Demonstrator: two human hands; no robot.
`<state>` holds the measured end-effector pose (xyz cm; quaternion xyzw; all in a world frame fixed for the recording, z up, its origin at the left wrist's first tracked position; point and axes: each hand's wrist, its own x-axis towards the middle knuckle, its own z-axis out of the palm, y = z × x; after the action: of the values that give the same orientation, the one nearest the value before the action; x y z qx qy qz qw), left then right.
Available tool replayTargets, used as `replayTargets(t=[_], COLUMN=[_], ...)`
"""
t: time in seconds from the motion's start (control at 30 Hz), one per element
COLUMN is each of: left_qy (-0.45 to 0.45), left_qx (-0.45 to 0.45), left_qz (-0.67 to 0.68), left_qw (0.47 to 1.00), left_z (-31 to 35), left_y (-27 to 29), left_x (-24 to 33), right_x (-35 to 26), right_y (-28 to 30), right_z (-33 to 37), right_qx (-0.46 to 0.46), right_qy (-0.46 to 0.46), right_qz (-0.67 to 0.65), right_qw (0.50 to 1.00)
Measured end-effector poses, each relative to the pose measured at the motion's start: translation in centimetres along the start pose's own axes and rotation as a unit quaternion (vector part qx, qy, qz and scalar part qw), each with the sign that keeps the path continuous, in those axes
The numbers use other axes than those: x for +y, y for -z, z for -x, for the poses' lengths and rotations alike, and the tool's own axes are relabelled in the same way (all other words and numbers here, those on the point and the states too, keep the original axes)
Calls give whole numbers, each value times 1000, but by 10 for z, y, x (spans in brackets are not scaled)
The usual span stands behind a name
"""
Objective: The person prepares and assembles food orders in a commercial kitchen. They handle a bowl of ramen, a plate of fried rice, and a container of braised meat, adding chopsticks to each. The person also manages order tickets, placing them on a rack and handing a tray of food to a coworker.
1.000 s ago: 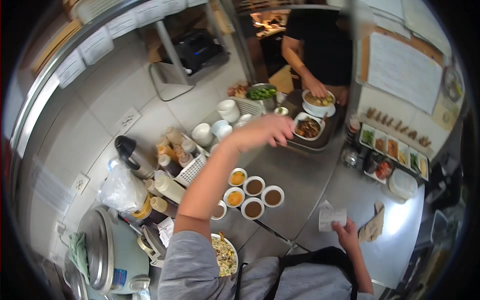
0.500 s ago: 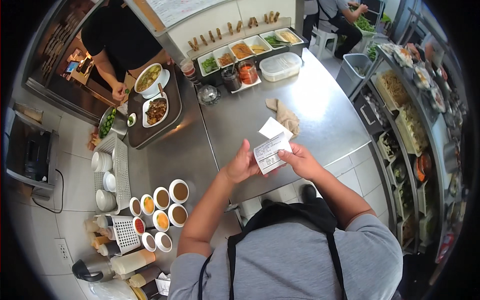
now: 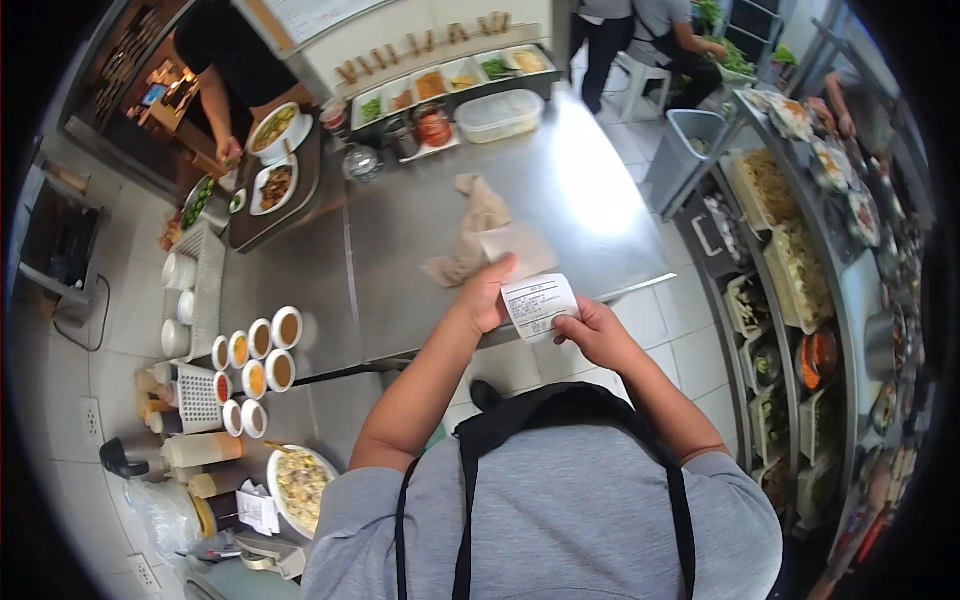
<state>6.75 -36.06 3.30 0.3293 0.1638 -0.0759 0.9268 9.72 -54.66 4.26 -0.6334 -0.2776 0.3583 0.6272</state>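
Observation:
In my right hand [image 3: 597,337], thumb and fingers close on the lower right corner of a printed white receipt [image 3: 540,303]. My left hand [image 3: 486,300] is at the receipt's left side, its thumb over a second, blank-looking paper slip [image 3: 518,248] that it pinches. That slip is partly behind the hand and above the steel table. Crumpled beneath and beyond it lies a beige cloth [image 3: 480,212]. Both hands are over the near edge of the steel table [image 3: 400,250].
Along the table's back are garnish trays [image 3: 430,86], a lidded plastic container [image 3: 500,116] and sauce jars. A tray [image 3: 318,190] with soup and a meat dish is at left, near another person's hand [image 3: 229,152]. Small sauce cups [image 3: 258,338] stand lower left. A loaded shelf [image 3: 745,290] borders the right.
My view has shifted, so the table things sit further left and a bowl of food shows at lower left. The receipt has come nearer to me and apart from the blank slip.

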Motion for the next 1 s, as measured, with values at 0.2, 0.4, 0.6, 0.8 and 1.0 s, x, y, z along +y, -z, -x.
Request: replayTargets(t=[0.2, 0.4, 0.6, 0.8, 1.0], left_qy=[40, 228, 258, 232, 222], left_qx=[-254, -232, -313, -326, -365], left_qz=[173, -31, -205, -273, -288], left_qw=[951, 945, 891, 875, 857], left_z=[-66, -126, -161, -210, -254], left_y=[-40, -178, -270, -328, -411], left_x=[-91, -224, -309, -366, -396], right_x=[22, 10, 9, 14, -27], right_y=[118, 214, 246, 304, 384], right_z=[108, 261, 328, 359, 398], right_qx=[247, 387, 470, 517, 558], right_qy=[-39, -98, -149, -178, -227], right_qz=[325, 188, 232, 327, 434], right_qw=[912, 897, 838, 771, 671])
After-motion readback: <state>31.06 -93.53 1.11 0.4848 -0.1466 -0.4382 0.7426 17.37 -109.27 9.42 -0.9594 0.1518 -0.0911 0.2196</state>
